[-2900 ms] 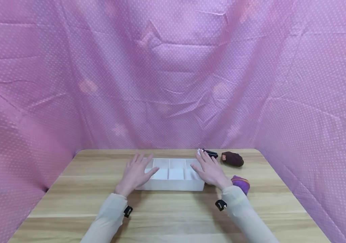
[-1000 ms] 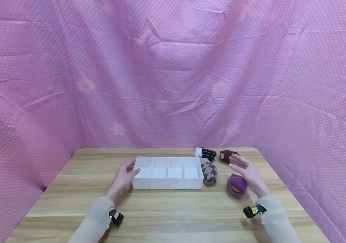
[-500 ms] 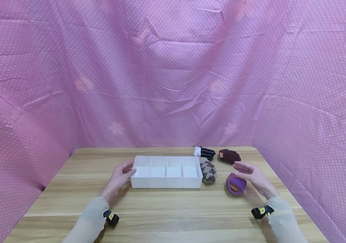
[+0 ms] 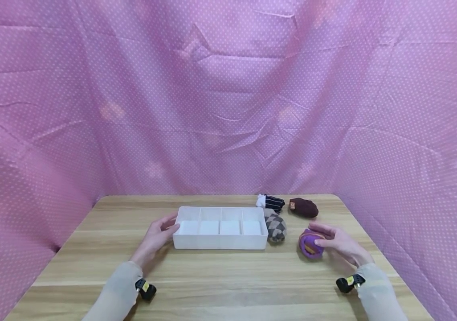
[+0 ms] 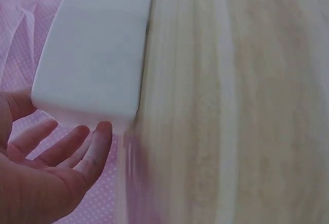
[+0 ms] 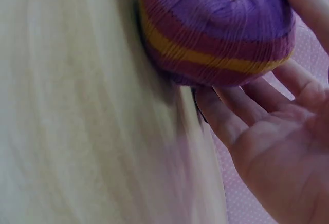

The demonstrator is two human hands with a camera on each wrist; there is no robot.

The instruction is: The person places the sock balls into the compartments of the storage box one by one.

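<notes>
Purple rolled sock (image 4: 310, 244), banded in yellow, lies on the wooden table (image 4: 220, 276) at about four o'clock from the white divided tray (image 4: 220, 243). The right hand (image 4: 338, 246) cups it from the outer side, fingers curling over the top and thumb at the near edge, so the ball is gathered in the palm; the right wrist view shows the fingers (image 6: 241, 106) pressed against the knit. The left hand (image 4: 156, 237) sits at the tray's nine o'clock end, fingers relaxed and lying against the end wall, seemingly to steady it. All four tray compartments look bare. A grey argyle sock roll (image 4: 275, 226) touches the tray's three o'clock end, a dark striped sock roll (image 4: 270, 202) lies just beyond it, and a maroon sock roll (image 4: 303, 207) lies at about twelve o'clock from the purple one, apart from it.
</notes>
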